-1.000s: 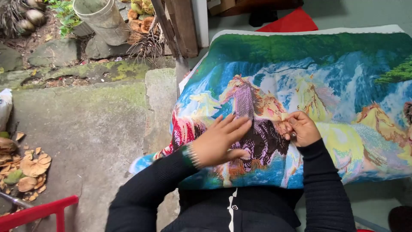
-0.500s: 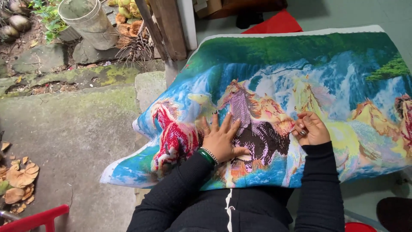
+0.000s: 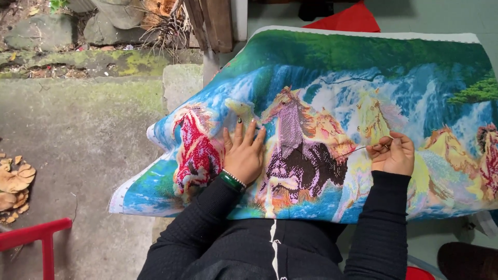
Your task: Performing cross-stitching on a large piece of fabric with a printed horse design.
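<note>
Large cross-stitch canvas (image 3: 363, 78) spread across the lap, printed with horses, a waterfall and green trees; white border strip along far edge.

Left hand (image 3: 243, 155) flat on the canvas, fingers spread and released, pressing the cloth just left of the dark purple stitched horse (image 3: 301, 166). Green bangle (image 3: 230, 181) at the wrist. Red stitched horse (image 3: 194, 150) just left of that hand.

Right hand (image 3: 391, 154) clenched in a pinch on a dark thread (image 3: 353, 152), drawn taut from the stitched horse toward the fingertips. Needle too small to tell.

Around: concrete floor (image 3: 78, 135) to the left, mossy along the far edge. Stone block (image 3: 181, 83) under the near-left fold of the canvas. Wooden post (image 3: 218, 23) far, just beyond the cloth. Rocks (image 3: 104, 26) far left, dry roots beside them. Dried brown leaves (image 3: 13, 181) at the left edge. Red bar of a frame (image 3: 33, 236) near left. Red cloth (image 3: 347, 18) peeking from behind the far edge of the canvas. Dark shoe (image 3: 467, 262) near right.

No containers in view. Nothing between either hand and the canvas.
</note>
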